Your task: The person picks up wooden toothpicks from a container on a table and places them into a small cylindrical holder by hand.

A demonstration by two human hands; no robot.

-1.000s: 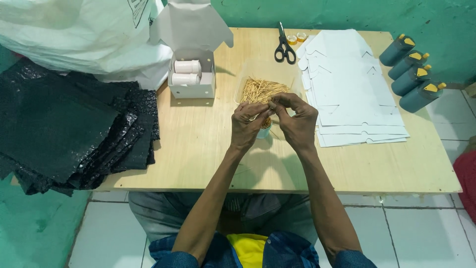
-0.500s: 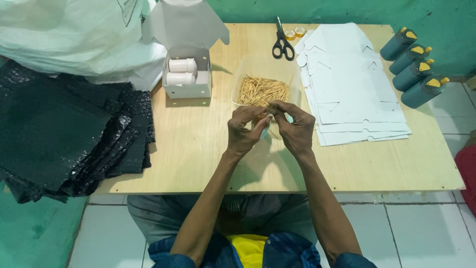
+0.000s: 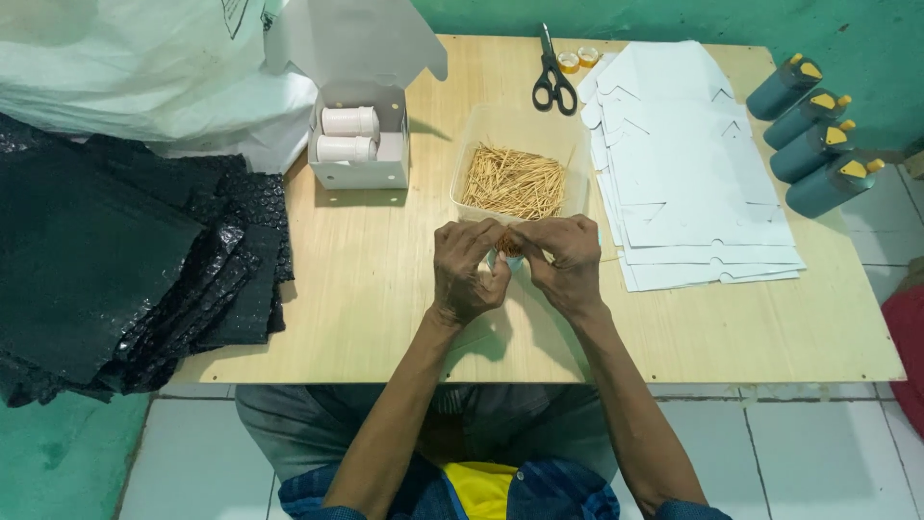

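My left hand [image 3: 465, 272] and my right hand [image 3: 565, 262] meet over the middle of the wooden table [image 3: 385, 289]. Together they pinch a small bundle of thin wooden sticks [image 3: 508, 241], mostly hidden by the fingers. Just beyond the hands stands a clear plastic tub [image 3: 481, 130] with a heap of the same sticks [image 3: 515, 181] in it. Something small and pale blue shows under my fingers; I cannot tell what it is.
An open white box [image 3: 358, 159] holds two white rolls. A stack of flat white card cutouts [image 3: 688, 164] lies at right, black scissors [image 3: 551, 77] behind it. Several teal bottles with yellow caps [image 3: 813, 135] lie far right. Black bubble wrap sheets [image 3: 115, 260] and a white sack [image 3: 125, 58] fill the left.
Both hands have stayed together in front of the tub, fingers shifting a little on the bundle of sticks. Nothing else on the table has moved.
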